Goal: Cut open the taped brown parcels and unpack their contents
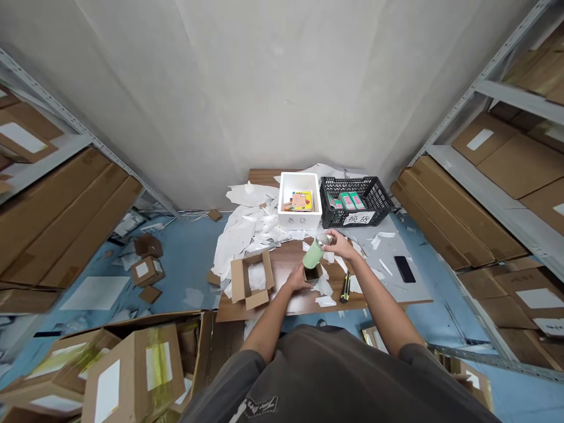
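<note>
In my right hand point(339, 244) is a pale green bottle point(313, 254) with a shiny silver top, gripped near that top. The bottle tilts, its lower end at the mouth of a small open box point(314, 276); whether it is partly inside I cannot tell. My left hand point(298, 278) grips the left side of this small box on the wooden table point(282, 296). To the left stands an open cardboard box point(238, 281) with white paper inside. A yellow and black utility knife point(345, 288) lies right of the small box.
Behind my hands stand a white foam box point(298, 221) with small packs and a black crate point(356, 218) holding pink-green boxes. Torn white paper point(238, 226) covers the table's left. A phone point(404, 269) lies at right. Cartons fill shelves on both sides and a large box point(203, 346) at lower left.
</note>
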